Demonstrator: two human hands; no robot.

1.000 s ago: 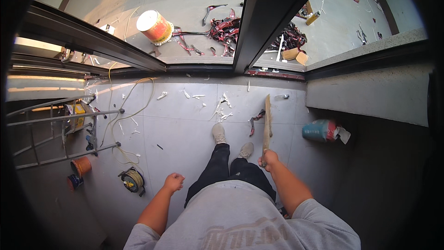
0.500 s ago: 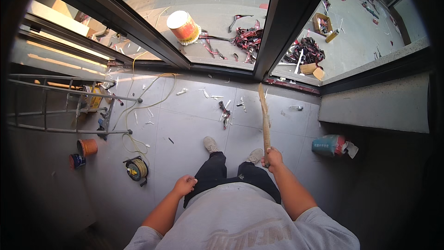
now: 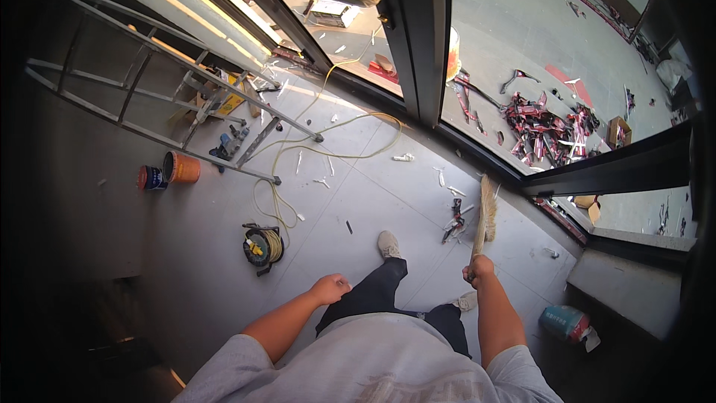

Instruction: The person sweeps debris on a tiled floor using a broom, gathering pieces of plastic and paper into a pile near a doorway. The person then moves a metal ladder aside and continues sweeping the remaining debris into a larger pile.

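My right hand (image 3: 479, 269) grips the wooden handle of a hand brush (image 3: 488, 209). The brush points away from me, its pale bristles on the right side, just above or at the grey tiles. Left of it lies a small heap of black and white scraps (image 3: 454, 222). My left hand (image 3: 330, 289) hangs beside my left thigh with its fingers curled closed; whatever they may hold is too small to make out. White bits of debris (image 3: 403, 157) and a short dark stick (image 3: 349, 227) are scattered over the floor ahead.
A metal ladder (image 3: 127, 89) leans in from the left, near an orange bucket (image 3: 182, 168). A cable reel (image 3: 262, 247) stands on the floor, its yellow cable (image 3: 373, 155) looping ahead. Black door frames (image 3: 425, 52) cross the far side; red and black scraps (image 3: 548, 127) lie beyond. A teal bag (image 3: 563, 324) sits at right.
My view has swung to the left, so the room appears shifted right. The brush has turned, and its bristles now show broadside. My left hand stays closed near my thigh.
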